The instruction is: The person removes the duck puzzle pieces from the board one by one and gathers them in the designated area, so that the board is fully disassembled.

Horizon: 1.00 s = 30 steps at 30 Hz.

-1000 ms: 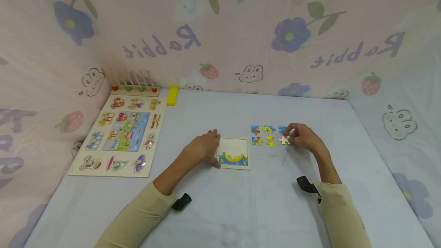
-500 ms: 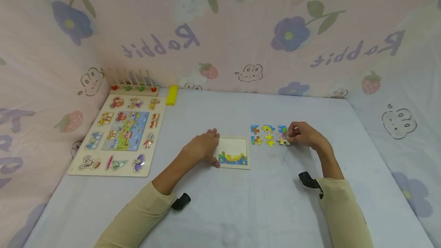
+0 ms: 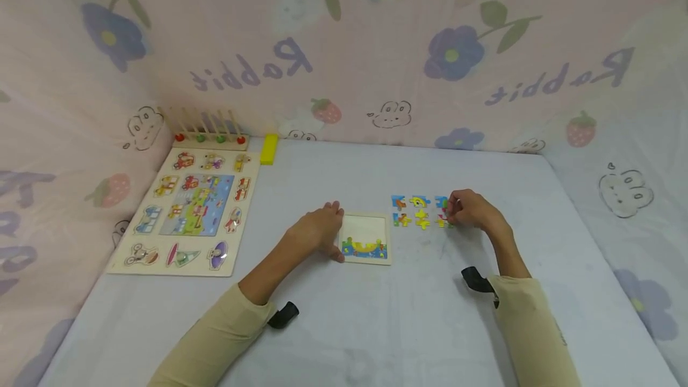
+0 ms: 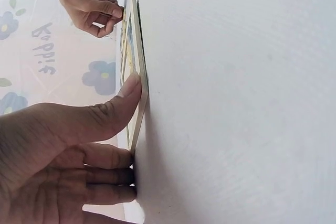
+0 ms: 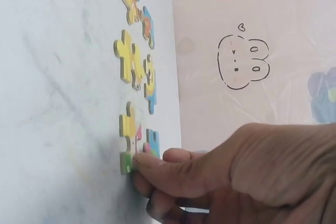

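My left hand (image 3: pixel 318 230) rests at the left edge of a small square wooden puzzle tray (image 3: pixel 365 227). In the left wrist view the thumb lies on the tray's rim (image 4: pixel 138 51) and the other fingers extend fairly straight beside it. Joined blue and yellow pieces (image 3: pixel 364 248) fill the tray's near part. My right hand (image 3: pixel 474 210) pinches the edge of a yellow, pink and green puzzle piece (image 5: pixel 127 129) between thumb and curled fingers. A blue piece (image 5: pixel 153 139) lies just behind it, partly hidden by the fingers. Several more loose pieces (image 3: pixel 421 215) lie to the left in two rows.
A large wooden picture board (image 3: pixel 244 255) lies at the left. Behind it stands a peg rack (image 3: pixel 211 141) with red and green beads, beside a yellow block (image 3: pixel 269 150). Printed curtains (image 3: pixel 355 70) enclose the white table (image 3: pixel 376 327) at the back and sides.
My right hand shifts slightly about the rightmost pieces, and its fingers now cover more of the near right piece. The left hand and the tray stay in place.
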Motion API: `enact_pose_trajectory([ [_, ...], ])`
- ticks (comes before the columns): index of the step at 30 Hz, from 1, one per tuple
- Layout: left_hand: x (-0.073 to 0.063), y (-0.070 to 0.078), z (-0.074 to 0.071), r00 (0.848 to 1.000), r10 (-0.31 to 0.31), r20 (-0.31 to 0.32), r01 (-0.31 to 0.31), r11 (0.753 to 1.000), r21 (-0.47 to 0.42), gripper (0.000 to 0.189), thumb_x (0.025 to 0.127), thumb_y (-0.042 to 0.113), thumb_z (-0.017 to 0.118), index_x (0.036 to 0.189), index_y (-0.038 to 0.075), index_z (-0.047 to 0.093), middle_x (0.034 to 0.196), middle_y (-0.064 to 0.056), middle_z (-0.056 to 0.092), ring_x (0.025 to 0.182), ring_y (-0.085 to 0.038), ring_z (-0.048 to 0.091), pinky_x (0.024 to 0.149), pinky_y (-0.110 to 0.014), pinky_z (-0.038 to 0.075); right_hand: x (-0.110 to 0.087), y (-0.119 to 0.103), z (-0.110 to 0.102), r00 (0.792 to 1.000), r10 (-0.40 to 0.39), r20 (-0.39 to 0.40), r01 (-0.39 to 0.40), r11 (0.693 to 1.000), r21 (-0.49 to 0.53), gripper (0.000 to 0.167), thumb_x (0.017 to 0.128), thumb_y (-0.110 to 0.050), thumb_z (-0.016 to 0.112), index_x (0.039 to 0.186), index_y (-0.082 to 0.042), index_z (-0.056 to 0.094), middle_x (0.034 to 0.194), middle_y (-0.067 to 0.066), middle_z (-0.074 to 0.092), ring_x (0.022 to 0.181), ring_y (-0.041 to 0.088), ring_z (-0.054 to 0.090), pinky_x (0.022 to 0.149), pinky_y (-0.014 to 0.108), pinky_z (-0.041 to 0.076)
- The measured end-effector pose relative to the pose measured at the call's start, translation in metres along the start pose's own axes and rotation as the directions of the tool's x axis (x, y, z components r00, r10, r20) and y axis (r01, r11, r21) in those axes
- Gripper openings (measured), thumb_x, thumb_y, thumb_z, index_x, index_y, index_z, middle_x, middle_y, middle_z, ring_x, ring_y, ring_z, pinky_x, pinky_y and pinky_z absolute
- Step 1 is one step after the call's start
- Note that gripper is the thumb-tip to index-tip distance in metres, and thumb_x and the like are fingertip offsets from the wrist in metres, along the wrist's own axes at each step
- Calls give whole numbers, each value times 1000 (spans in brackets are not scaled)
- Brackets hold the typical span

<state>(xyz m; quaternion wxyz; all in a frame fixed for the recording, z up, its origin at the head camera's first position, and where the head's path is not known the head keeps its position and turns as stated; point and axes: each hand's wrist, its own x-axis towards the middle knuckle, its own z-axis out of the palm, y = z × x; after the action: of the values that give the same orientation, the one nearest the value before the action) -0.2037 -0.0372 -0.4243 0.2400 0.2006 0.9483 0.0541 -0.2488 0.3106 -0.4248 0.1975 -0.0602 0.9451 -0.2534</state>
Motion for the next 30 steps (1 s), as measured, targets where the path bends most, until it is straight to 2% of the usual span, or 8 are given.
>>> enact_pose_trajectory([
  [6, 0, -1, -1, 1000, 11, -3, -11, 1000, 7, 105, 82, 39, 90, 162, 0, 33, 173, -17, 26, 162, -32, 28, 130, -48, 32, -4, -5, 0, 999, -18, -42, 16, 999, -44, 17, 87, 1, 75, 94, 4, 59, 85, 14, 61, 77, 24, 52, 66, 30, 40],
  [10, 0, -2, -1, 1000, 20, -3, -20, 1000, 7, 105, 82, 38, 91, 161, 0, 35, 173, -17, 28, 161, -32, 30, 131, -46, 32, -9, -12, 1, 998, -15, -56, 12, 999, -45, 18, 91, -4, 75, 97, 4, 60, 88, 16, 62, 79, 24, 54, 65, 30, 41],
  [15, 0, -2, -1, 1000, 28, 1, -28, 1000, 9, 105, 81, 37, 91, 161, 0, 34, 173, -17, 28, 161, -33, 30, 131, -46, 31, -14, -25, 3, 996, -47, -73, 45, 999, -31, 19, 95, -8, 74, 103, 5, 62, 89, 17, 65, 80, 24, 57, 65, 30, 43],
  [22, -1, -2, -1, 1000, 20, 0, -20, 1000, 3, 105, 81, 37, 91, 161, 0, 34, 173, -17, 27, 161, -33, 29, 131, -45, 31, -16, -56, 19, 987, -158, -37, 157, 988, -7, 18, 96, -7, 72, 110, 3, 68, 95, 15, 71, 85, 22, 62, 73, 29, 49],
  [30, -1, -3, 0, 1000, 18, 3, -18, 1000, 12, 106, 82, 39, 90, 162, 0, 33, 173, -17, 25, 162, -33, 28, 130, -49, 33, -16, -91, 37, 942, -335, 31, 335, 942, 22, 19, 94, -6, 75, 111, 1, 70, 89, 8, 71, 81, 16, 61, 72, 27, 50],
])
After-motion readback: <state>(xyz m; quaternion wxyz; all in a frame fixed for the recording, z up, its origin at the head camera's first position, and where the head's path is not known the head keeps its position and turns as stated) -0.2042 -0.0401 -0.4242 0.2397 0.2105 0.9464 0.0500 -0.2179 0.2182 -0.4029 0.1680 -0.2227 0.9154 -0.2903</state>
